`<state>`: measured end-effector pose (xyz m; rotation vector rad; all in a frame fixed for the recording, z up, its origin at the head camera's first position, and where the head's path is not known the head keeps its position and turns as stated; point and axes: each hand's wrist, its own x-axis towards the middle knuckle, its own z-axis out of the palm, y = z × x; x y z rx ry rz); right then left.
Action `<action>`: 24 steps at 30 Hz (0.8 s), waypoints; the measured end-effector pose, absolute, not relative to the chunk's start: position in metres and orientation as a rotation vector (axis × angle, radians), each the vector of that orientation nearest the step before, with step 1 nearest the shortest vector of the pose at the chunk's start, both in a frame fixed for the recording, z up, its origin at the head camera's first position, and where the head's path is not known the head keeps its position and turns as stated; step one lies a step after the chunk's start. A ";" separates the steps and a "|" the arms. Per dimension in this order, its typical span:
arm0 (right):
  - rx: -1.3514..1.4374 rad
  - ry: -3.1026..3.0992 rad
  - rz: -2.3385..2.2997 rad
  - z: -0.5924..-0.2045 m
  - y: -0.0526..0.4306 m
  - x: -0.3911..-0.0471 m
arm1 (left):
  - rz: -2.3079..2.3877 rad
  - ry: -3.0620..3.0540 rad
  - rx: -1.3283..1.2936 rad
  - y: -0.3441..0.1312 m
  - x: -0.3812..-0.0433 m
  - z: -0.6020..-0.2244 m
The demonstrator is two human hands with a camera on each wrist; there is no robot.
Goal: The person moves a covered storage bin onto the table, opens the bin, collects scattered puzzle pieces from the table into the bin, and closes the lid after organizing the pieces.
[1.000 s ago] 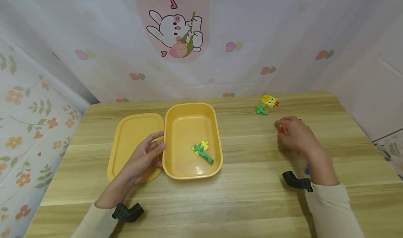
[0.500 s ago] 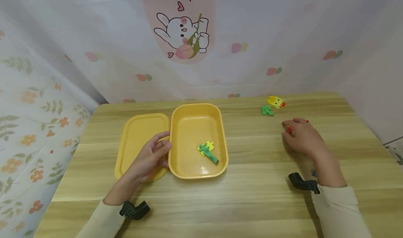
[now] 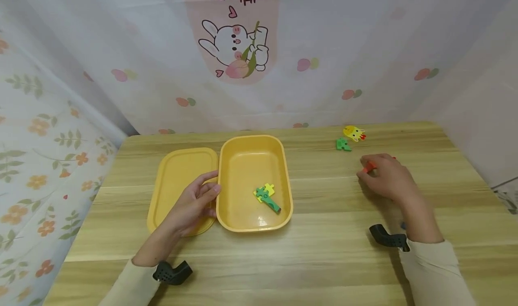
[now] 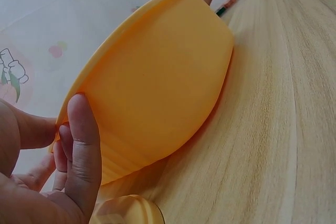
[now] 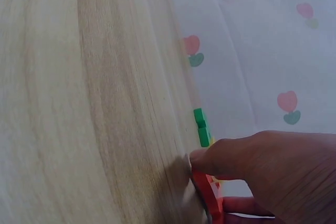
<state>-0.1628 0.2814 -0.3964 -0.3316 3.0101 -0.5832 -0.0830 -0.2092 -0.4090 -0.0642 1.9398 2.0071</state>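
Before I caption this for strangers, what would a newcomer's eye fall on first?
Probably the yellow box near the table's middle, a green piece overlapping a yellow piece inside it. Next, perhaps, the left hand at the box's left side and the right hand holding a red piece farther right. A cartoon rabbit stands out on the curtain behind.

The left hand (image 3: 192,207) and the right hand (image 3: 386,177) are bare. The left sleeve (image 3: 128,284) and the right sleeve (image 3: 435,272) are plain cream cloth, each ending on the forearm, the right one lightly creased. By each cuff sits a black plastic-looking fitting, the left fitting (image 3: 173,273) and the right fitting (image 3: 387,237) alike bent like a pipe elbow and dotted with small holes.
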 end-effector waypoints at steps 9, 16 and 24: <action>-0.265 3.017 -0.596 -0.395 0.276 -0.163 | 1.991 1.946 -0.076 -0.211 -0.084 -0.408; -0.264 3.024 -0.621 -0.396 0.273 -0.163 | 1.985 1.951 -0.082 -0.210 -0.083 -0.407; -0.217 3.010 -0.654 -0.396 0.272 -0.165 | 1.978 1.960 -0.072 -0.211 -0.084 -0.407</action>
